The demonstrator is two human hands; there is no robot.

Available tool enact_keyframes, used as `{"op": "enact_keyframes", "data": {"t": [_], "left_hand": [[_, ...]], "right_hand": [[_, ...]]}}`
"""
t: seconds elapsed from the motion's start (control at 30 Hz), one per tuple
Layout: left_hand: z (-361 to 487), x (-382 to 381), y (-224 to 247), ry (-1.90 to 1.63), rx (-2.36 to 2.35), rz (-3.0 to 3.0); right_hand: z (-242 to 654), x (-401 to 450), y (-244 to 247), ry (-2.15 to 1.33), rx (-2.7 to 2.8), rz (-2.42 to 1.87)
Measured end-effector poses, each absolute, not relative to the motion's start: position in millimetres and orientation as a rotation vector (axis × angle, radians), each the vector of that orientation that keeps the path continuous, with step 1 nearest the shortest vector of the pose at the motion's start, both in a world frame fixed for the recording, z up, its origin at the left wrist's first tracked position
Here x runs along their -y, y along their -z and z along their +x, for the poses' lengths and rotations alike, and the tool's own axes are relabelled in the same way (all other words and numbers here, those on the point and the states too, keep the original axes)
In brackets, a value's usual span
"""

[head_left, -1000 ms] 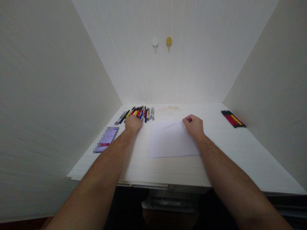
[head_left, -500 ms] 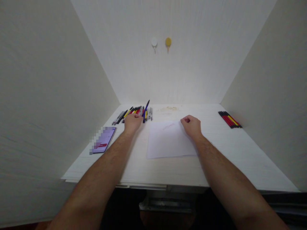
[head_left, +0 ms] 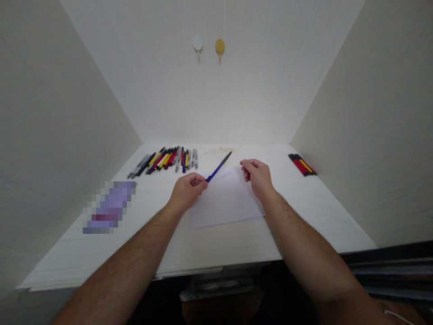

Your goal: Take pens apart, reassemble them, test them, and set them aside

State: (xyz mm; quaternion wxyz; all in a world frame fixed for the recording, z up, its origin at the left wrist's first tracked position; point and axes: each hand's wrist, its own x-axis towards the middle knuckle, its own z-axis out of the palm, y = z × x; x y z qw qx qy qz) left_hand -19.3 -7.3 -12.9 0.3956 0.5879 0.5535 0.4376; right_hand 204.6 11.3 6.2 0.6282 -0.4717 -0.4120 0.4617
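Note:
Between thumb and fingers, my left hand (head_left: pixel 188 190) grips a blue pen (head_left: pixel 218 169) by one end; its black end points up and to the right, over a white sheet of paper (head_left: pixel 226 203). My right hand (head_left: pixel 257 177) is at the sheet's right side, fingers bent and a little apart, with nothing seen in it. Several pens (head_left: pixel 165 159), in red, yellow, black, blue and clear, lie in a row at the back left. A smaller row of red and yellow pens (head_left: pixel 302 164) with black ends lies at the back right.
A phone (head_left: pixel 111 207), partly pixelated, lies at the left on the white table (head_left: pixel 169 250). Walls close in the left, right and back. A white hook (head_left: pixel 198 44) and a yellow hook (head_left: pixel 220 46) are on the back wall.
My left hand has drawn the blue pen away from the left row, over the paper. The fingers of my right hand have loosened. The view has shifted to the right.

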Motion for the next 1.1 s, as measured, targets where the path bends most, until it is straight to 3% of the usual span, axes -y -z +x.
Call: {"op": "enact_keyframes", "data": {"t": [0.4, 1.1], "left_hand": [[-23, 15, 12, -1.022, -1.447, 1.928], [-24, 15, 16, -1.004, -1.485, 2.079]], "right_hand": [[198, -6, -2, -1.152, 0.954, -0.998], [194, -6, 9, -1.211, 0.975, -1.032]]}}
